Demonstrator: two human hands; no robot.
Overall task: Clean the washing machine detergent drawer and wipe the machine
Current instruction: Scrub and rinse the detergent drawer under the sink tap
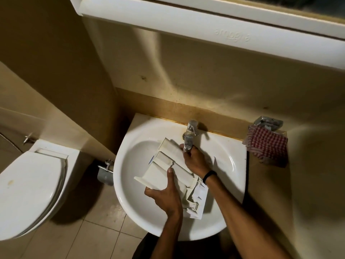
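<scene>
Toilet (28,193) stands left, apart from the work. Sink (127,193) holds the drawer (168,157), tilted across the bowl with its top end under the tap (190,135). Left hand (166,195) grips the drawer's near end, thumb laid on top. Right hand (196,161) has its fingers curled round the tap spout. Checked cloth (267,144) hangs on the ledge, right. Risks: a wet drawer held by one hand could slip and knock the bowl, and a strong flow might splash off the tilted plastic onto the floor.

I see dim beige walls (56,62), a tiled floor (93,240), a white toilet (31,193) left of the sink (128,184).
</scene>
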